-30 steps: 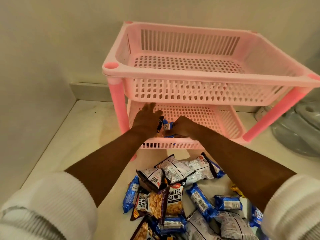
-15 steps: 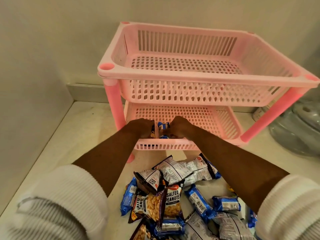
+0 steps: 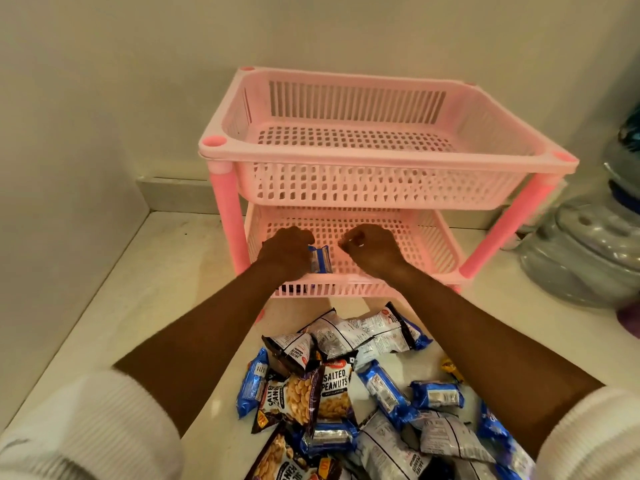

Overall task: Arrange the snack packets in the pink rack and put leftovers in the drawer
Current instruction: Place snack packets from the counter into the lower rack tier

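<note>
While the left hand [image 3: 285,254] grips a blue packet [image 3: 320,259] over the rack's [image 3: 381,161] lower tray, the right hand [image 3: 372,251] hangs beside it. Its fingers curl on nothing.

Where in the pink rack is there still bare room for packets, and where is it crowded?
The top tier is bare wall to wall. The lower tier is free right of the right hand. The counter pile before the rack is crowded.

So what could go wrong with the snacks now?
The blue packet stands on edge in the lower basket, with the left hand against it; it may tip over if let go. The big pile of packets on the counter lies between the forearms, so pulling back could push some around.
</note>
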Available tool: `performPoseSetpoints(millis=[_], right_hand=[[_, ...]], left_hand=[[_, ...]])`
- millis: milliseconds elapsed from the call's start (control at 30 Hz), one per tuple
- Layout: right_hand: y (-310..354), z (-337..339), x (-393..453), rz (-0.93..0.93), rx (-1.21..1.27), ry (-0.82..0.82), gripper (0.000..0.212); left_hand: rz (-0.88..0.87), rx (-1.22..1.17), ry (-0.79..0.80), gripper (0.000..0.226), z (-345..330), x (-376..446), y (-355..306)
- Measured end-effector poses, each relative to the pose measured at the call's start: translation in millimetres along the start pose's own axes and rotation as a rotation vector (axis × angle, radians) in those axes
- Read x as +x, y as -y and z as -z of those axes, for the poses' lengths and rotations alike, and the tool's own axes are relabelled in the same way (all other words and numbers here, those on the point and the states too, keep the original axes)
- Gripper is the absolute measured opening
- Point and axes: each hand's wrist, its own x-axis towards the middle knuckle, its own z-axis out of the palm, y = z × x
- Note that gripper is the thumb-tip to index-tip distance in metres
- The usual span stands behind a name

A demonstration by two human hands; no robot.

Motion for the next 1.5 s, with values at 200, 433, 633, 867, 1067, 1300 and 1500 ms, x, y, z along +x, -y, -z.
performPoseSetpoints(millis=[200,433,633,867,1067,1300,1500], right_hand=[[-46.2,33.5,-78.0,0.253,0.055,-0.326,0.006],[-134.4,33.9,-125.8,0.002,-0.118,-0.088,0.022],[-159.0,23.5,-134.0,0.022,-0.253,0.17,0.044],[-166.5,13.6,-130.7,0.043,-0.256,0.106,0.054],[-172.1,20.1,-129.5,0.04,-0.22,0.166,0.06],[-171.6,42.6,-141.5,-0.04,0.042,0.127,0.051],[-155.0,74.3,-143.3,-0.226,0.848,0.12,0.031]], left_hand=[[-0.178,-0.215,-0.231,0.014,-22.1,-68.9,-46.4],[-0.204,-0.187,-0.041,0.018,-83.3,-104.8,-93.0],[-0.263,0.148,-0.026,0.038,-130.2,-98.9,-127.0],[-0.133,0.301,-0.072,0.062,-153.0,-88.2,-146.8],[-0.042,0.297,-0.124,0.046,-153.5,-91.8,-153.5],[-0.041,-0.035,-0.256,0.036,-136.8,-100.1,-162.9],[0.297,-1.193,-0.283,0.018,-106.4,-115.2,-186.1]])
